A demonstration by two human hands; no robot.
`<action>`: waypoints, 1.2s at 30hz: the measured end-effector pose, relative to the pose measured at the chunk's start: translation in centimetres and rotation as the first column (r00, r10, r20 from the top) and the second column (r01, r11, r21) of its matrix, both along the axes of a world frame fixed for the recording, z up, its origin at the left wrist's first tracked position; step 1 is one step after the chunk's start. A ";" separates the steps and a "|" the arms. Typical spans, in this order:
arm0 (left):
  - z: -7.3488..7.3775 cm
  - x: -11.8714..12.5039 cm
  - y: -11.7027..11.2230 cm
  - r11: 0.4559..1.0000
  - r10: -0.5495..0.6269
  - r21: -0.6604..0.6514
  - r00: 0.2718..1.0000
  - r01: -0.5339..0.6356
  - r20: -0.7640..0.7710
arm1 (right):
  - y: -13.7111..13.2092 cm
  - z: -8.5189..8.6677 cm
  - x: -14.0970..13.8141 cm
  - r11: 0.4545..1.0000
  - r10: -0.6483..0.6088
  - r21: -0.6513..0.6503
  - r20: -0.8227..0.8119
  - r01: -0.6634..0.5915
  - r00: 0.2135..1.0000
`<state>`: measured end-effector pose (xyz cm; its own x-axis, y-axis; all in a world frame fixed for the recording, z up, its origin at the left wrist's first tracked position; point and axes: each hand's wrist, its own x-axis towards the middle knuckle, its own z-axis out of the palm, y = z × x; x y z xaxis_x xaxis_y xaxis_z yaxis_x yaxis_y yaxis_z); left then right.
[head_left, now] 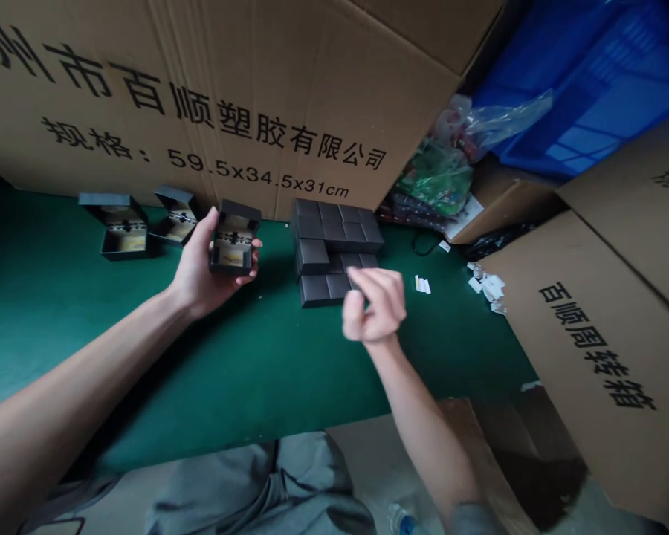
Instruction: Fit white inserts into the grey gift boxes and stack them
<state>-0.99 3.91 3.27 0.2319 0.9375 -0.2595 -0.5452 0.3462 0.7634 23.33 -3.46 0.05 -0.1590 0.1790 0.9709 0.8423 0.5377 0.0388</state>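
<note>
My left hand (pixel 198 275) is wrapped around a small black jewelry box (pixel 231 256) with its lid raised. The box has a pale inside with a yellowish patch and metal hinges at the back. Two more jewelry boxes stand with lids up to its left: one farther off (pixel 123 244) and one closer (pixel 174 229), partly behind my left fingers. My right hand (pixel 376 305) hovers over the table, slightly blurred, with its fingers curled in. Anything inside those fingers is hidden. Just behind it is a stack of closed black boxes (pixel 334 227).
A large printed cardboard carton (pixel 245 67) walls off the back of the green table (pixel 245 371). Another carton (pixel 602 357) stands at the right. White paper scraps (pixel 487 286), plastic bags (pixel 438 174) and blue crates (pixel 585 96) lie on the right side.
</note>
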 end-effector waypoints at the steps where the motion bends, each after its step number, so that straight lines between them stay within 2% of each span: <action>1: 0.0 0.0 0.0 1.000 -0.006 -0.004 1.000 0.006 -0.010 | -0.3 -0.5 2.4 0.994 -0.106 -0.030 0.007 0.106 0.994; 3: 0.0 0.1 -0.1 0.999 -0.025 -0.022 0.999 0.024 -0.046 | -0.8 -1.8 7.8 0.938 -0.311 -0.168 -0.020 0.304 0.950; 5: 0.1 0.3 -0.3 0.999 -0.035 -0.036 0.997 0.033 -0.075 | -1.3 -3.1 13.6 0.811 -0.507 -0.354 -0.028 0.466 0.861; 6: 0.1 0.4 -0.3 0.999 -0.036 -0.040 0.996 0.033 -0.083 | -1.7 -3.7 16.4 0.718 -0.597 -0.451 -0.008 0.530 0.802; 8: 0.0 0.4 -0.3 0.999 -0.040 -0.040 0.995 0.036 -0.091 | -2.3 -4.3 21.5 0.469 -0.760 -0.633 0.068 0.617 0.647; 9: -0.1 0.4 -0.3 0.998 -0.045 -0.042 0.995 0.041 -0.092 | -2.6 -4.5 23.7 0.406 -0.794 -0.669 0.080 0.623 0.603; 13: -0.7 0.2 -0.1 0.996 -0.088 -0.034 0.993 0.085 -0.079 | -3.0 -4.7 29.8 0.242 -0.860 -0.768 0.113 0.593 0.498; 16: -0.7 0.1 0.0 0.995 -0.102 -0.032 0.990 0.099 -0.095 | -2.1 -4.9 32.1 0.145 -0.871 -0.831 0.151 0.537 0.467; 19: -0.6 0.1 -0.1 0.994 -0.102 -0.044 0.985 0.097 -0.137 | -1.0 -5.1 33.3 0.080 -0.862 -0.870 0.185 0.486 0.472; 23: -0.3 0.2 -0.1 0.996 -0.087 -0.038 0.985 0.082 -0.149 | -0.4 -5.0 33.9 0.047 -0.862 -0.884 0.200 0.465 0.467; 26: -0.2 0.3 -0.2 0.998 -0.055 -0.034 0.988 0.051 -0.146 | -0.7 -4.8 33.2 0.081 -0.865 -0.871 0.180 0.484 0.468; 30: -0.2 0.5 -0.3 0.997 -0.063 -0.048 0.986 0.056 -0.156 | -1.7 -4.7 30.7 0.206 -0.832 -0.833 0.127 0.513 0.540; 36: -0.2 0.6 -0.3 0.998 -0.058 -0.046 0.982 0.051 -0.179 | -4.6 -5.1 23.4 0.434 -0.634 -0.781 0.090 0.449 0.768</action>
